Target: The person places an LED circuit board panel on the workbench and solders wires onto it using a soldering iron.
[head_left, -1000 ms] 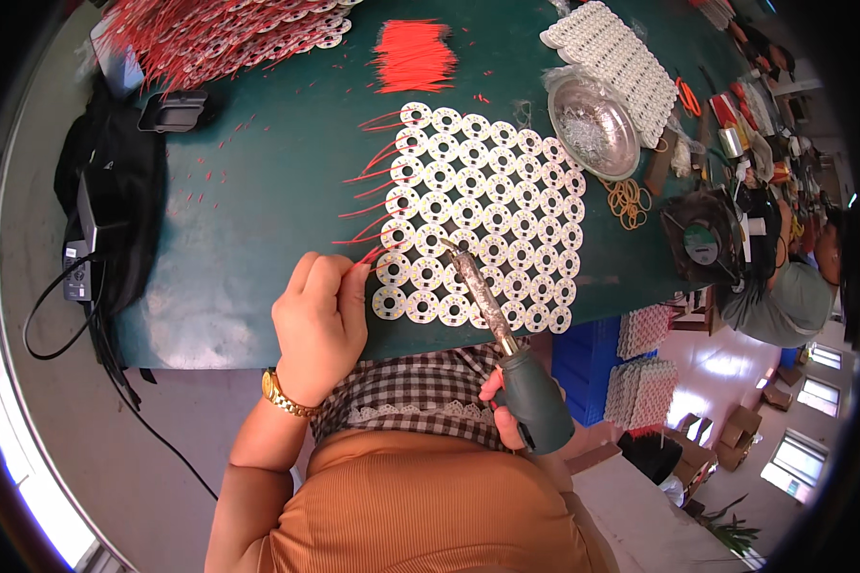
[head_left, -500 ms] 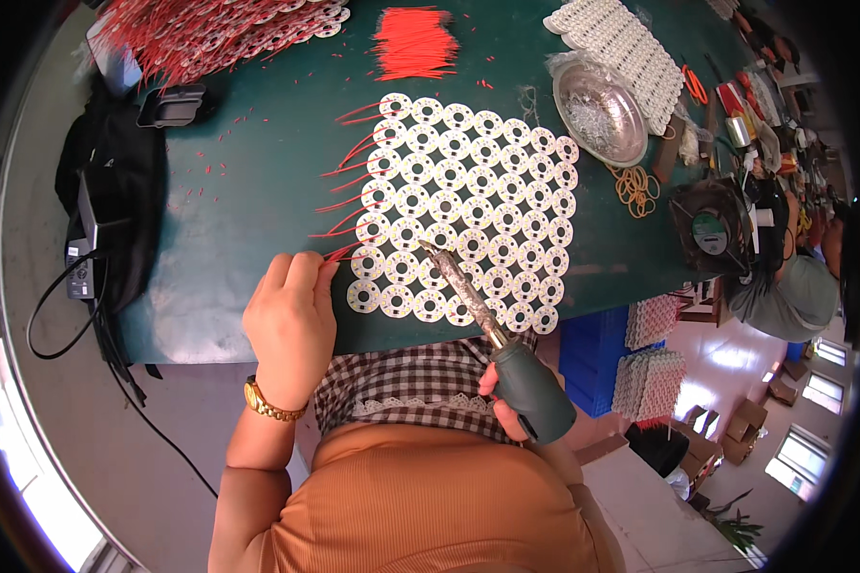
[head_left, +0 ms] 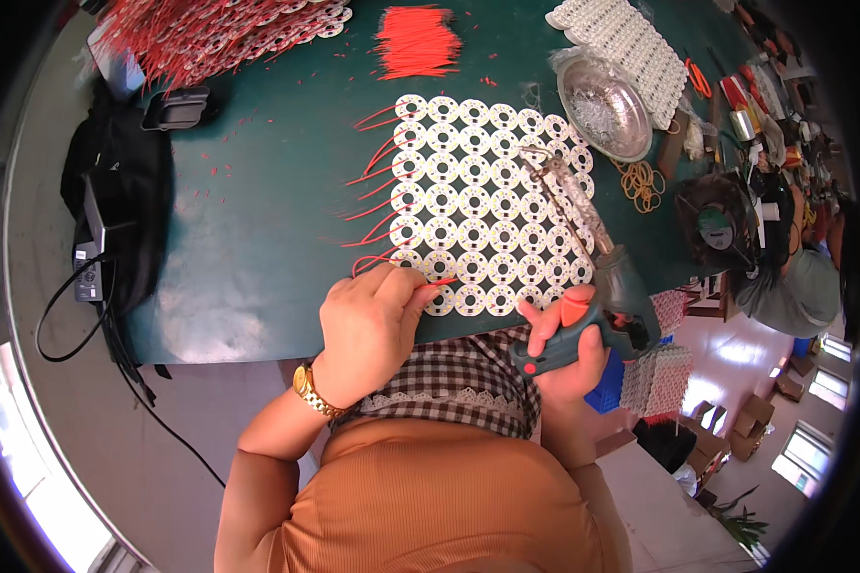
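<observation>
On the table lies a panel of white round LED circuit boards (head_left: 474, 213), with rings joined in rows. Thin red wires (head_left: 376, 162) stick out to the left from the boards of its left column. My left hand (head_left: 368, 320) is closed over the panel's lower left corner, pinching a red wire (head_left: 440, 283) between thumb and fingers. In my right hand (head_left: 575, 355) is a green soldering gun (head_left: 610, 263) with an orange trigger. Its long barrel points up and away over the panel's right side, the tip above the upper rows.
A red wire bundle (head_left: 417, 43) lies at the far middle, with wired boards (head_left: 229, 43) piled far left. Far right are a metal bowl (head_left: 631, 124), stacked white boards (head_left: 631, 57), rubber bands (head_left: 640, 186) and a small fan (head_left: 717, 224). A black bag (head_left: 124, 191) rests left.
The soldering gun has swung up and right, its tip leaving the lower left boards. My left hand has moved right with a red wire. The panel has shifted right and turned slightly.
</observation>
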A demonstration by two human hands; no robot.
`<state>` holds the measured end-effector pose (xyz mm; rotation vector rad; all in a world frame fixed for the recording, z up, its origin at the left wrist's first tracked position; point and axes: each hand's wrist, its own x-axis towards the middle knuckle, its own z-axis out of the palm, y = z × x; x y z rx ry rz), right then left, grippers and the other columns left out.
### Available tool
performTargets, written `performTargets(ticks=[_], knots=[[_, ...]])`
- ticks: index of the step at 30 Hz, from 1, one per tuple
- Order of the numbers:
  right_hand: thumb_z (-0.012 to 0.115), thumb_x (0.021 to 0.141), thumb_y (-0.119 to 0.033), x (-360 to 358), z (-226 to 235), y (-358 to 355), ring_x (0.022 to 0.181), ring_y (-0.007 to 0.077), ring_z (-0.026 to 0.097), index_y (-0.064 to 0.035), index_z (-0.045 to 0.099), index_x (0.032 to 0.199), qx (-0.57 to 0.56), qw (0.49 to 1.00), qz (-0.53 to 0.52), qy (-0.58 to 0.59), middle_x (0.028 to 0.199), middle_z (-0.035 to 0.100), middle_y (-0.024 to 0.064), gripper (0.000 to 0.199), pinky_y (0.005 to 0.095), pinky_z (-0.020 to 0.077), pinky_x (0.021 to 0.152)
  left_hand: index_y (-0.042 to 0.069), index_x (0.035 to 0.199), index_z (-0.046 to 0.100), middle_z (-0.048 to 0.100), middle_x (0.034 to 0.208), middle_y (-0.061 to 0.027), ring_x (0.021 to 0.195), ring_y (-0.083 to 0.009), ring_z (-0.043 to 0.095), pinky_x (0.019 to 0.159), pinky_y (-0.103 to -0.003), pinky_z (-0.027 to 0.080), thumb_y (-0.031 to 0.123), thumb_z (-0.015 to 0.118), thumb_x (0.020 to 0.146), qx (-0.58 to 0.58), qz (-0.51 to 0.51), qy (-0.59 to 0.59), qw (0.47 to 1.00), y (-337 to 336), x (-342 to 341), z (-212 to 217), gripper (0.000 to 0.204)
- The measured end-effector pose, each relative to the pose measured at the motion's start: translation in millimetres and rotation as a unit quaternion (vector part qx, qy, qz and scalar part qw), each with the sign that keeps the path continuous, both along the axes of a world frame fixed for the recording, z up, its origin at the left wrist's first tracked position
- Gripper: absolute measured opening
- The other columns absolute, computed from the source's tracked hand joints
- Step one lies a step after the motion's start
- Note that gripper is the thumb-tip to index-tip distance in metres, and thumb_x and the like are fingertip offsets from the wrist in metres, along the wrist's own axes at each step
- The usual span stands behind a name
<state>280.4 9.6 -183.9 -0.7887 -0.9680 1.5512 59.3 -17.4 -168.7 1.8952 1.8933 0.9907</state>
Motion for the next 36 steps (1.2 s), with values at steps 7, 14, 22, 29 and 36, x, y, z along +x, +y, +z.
performTargets(ticks=[7,14,22,29,36], knots=[[0.054,0.091,-0.030,15.3,9.4,12.7,0.061,0.0154,0.056,-0.0016,0.044,0.121,0.000,0.996,-0.053,-0.076,0.076,0.057,0.0106,0.043,0.0485,0.0475,0.095,0.005,0.082,0.059,0.059,0.068,-0.0088,0.057,-0.0282,0.055,0.055,-0.037,0.041,0.005,0.068,0.082,0.026,0.013,-0.015,0.999,-6.0,-2.4,-2.1,0.009],[0.060,0.090,-0.038,13.1,28.3,-23.4,0.074,0.0184,0.059,-0.0018,0.052,0.110,0.054,0.976,0.037,-0.210,0.081,0.060,0.0080,0.042,0.0425,0.0490,0.091,0.007,0.080,0.057,0.058,0.067,-0.0050,0.057,-0.0252,0.052,0.055,-0.037,0.035,0.010,0.068,0.081,0.018,0.001,0.015,1.000,-7.1,-9.8,-2.8,0.011],[0.067,0.084,-0.038,53.0,6.1,-51.0,0.055,0.0110,0.052,0.0006,0.063,0.087,0.179,0.881,0.145,-0.414,0.068,0.060,0.0058,0.039,0.0278,0.0416,0.049,0.008,0.079,0.057,0.056,0.067,-0.0051,0.061,-0.0253,0.049,0.062,-0.037,0.031,0.009,0.066,0.083,-0.019,-0.006,0.072,0.997,-9.8,3.9,-1.2,0.010],[0.078,0.060,-0.023,66.5,5.8,-64.1,0.064,0.0298,0.062,-0.0124,0.065,0.093,-0.239,0.767,0.293,-0.518,0.074,0.064,0.0062,0.037,0.0392,0.0497,0.060,0.008,0.077,0.056,0.054,0.066,-0.0042,0.060,-0.0243,0.048,0.062,-0.037,0.031,0.011,0.067,0.082,-0.003,0.000,0.090,0.996,-8.6,4.0,-6.6,0.012],[0.078,0.061,-0.021,65.1,5.0,-56.3,0.063,0.0295,0.062,-0.0102,0.064,0.089,-0.221,0.726,0.358,-0.545,0.075,0.064,0.0061,0.033,0.0401,0.0476,0.057,0.009,0.077,0.055,0.053,0.065,-0.0042,0.059,-0.0239,0.048,0.061,-0.037,0.031,0.013,0.067,0.082,0.010,0.005,0.098,0.995,-9.3,4.2,-9.3,0.014]])
